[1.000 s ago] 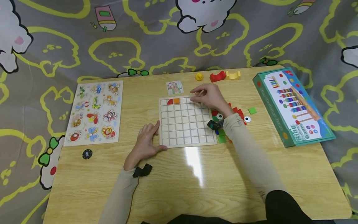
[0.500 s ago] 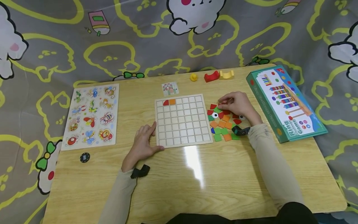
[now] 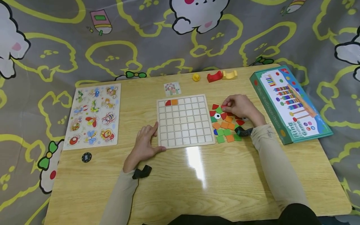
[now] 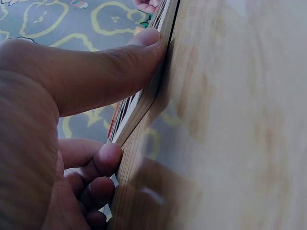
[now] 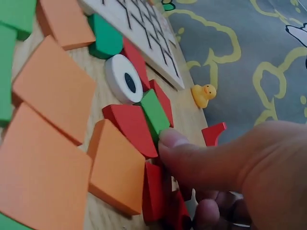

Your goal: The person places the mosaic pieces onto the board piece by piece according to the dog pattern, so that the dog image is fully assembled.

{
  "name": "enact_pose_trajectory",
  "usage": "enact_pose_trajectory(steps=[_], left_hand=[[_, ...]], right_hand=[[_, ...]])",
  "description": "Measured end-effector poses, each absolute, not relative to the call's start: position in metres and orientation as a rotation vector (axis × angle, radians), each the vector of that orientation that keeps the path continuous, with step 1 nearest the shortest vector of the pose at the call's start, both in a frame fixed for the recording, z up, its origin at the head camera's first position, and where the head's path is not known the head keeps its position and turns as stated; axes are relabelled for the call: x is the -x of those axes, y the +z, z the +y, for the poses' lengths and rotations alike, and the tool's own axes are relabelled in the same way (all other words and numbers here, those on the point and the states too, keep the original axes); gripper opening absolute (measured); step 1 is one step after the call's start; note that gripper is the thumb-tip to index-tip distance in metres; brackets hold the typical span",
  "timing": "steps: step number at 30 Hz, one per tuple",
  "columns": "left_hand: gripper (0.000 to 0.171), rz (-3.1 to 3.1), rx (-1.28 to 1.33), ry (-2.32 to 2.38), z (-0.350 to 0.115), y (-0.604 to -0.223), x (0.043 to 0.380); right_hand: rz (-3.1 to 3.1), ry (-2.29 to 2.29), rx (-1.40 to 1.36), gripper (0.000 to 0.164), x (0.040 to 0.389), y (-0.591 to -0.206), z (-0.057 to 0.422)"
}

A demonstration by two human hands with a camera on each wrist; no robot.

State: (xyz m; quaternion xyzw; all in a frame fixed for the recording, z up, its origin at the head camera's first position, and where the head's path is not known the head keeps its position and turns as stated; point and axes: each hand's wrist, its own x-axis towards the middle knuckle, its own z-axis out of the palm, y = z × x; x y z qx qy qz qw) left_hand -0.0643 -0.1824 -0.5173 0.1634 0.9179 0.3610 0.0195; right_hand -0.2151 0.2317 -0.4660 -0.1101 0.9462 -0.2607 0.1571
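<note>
A square wooden grid board [image 3: 185, 125] lies mid-table, with a red quarter-round tile [image 3: 168, 103] and an orange square tile [image 3: 174, 102] in its top row. My left hand [image 3: 144, 143] is spread at the board's near left corner, thumb on the front edge and a forefinger along the left side. Right of the board lies a pile of red, green and orange tiles [image 3: 225, 125]. Over its far part, my right hand [image 3: 240, 107] pinches a red tile [image 3: 223, 107], mostly hidden by the fingers. A round white eye tile [image 5: 123, 79] lies near the thumb.
A picture card [image 3: 172, 89] lies beyond the board. Along the back are a yellow duck [image 3: 196, 77], a red curved block [image 3: 214, 77] and a yellow one [image 3: 230, 75]. An insect puzzle [image 3: 92, 117] and black chip [image 3: 86, 157] lie left; a game box [image 3: 291, 104] lies right.
My right hand has left the far right part of the board and moved right to the tile pile, where its fingertips have closed at a red tile. My left hand stays at the board's corner.
</note>
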Motion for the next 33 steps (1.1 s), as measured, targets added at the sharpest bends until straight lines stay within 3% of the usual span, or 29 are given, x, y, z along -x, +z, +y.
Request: enact_pose_trajectory(steps=[21,33], left_hand=[[0.112,2.826,-0.467,1.12,-0.182,-0.518,0.065],[0.112,2.839,-0.467,1.104,-0.184,-0.517,0.066]], right_hand=[[2.678,-0.585,0.303,0.025,0.214,-0.457,0.231],[2.64,-1.128,0.29,0.038,0.217,-0.454,0.232]])
